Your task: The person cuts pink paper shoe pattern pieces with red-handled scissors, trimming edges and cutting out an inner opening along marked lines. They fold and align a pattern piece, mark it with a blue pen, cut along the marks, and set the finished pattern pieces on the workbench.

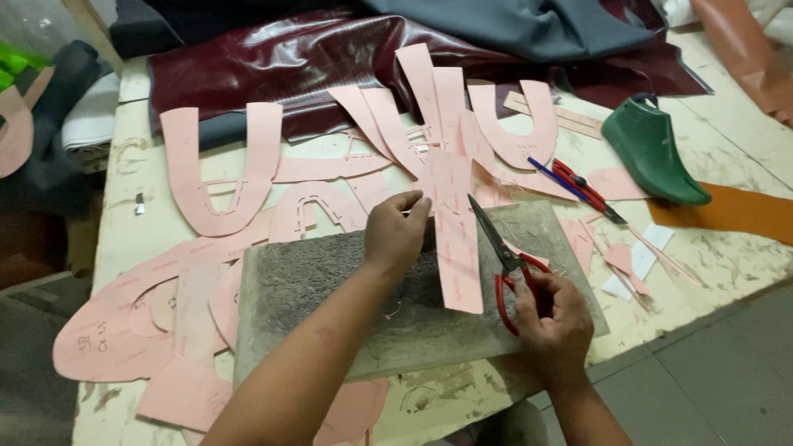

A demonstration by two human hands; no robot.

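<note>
Looking down from my head, I see my left hand [398, 231] pinching the top part of a long pink paper strip [453, 239]. My fingers are curled shut on its edge, and the strip lies flat over a rough grey cutting board [330, 289] that sits near the front of the worn white table [727, 256]. My right hand [552, 312] holds the red-handled scissors [505, 263]. My fingers are through the loops and closed around them, and the blades are open just a little, with the tip pointing up and away from me, right beside the right edge of the strip. I think I am in the cutting step, just about to trim along the side of this strip. For the next bit I think I need to keep the strip still with my left hand, slide the paper between the blades, and keep my left fingers away from the sharp part. All around the board lie many other pink paper pattern pieces [223, 177], some shaped like a big letter U and some long and thin. Behind them is a shiny dark red leather sheet [273, 66] and some grey cloth [537, 25]. To my right stands a green shoe last [652, 149], and near it a second pair of red scissors [582, 186] lies with a blue pen [557, 182]. An orange leather piece [735, 211] lies past the shoe last. Small paper scraps [636, 264] lie near the right edge of the board.
</note>
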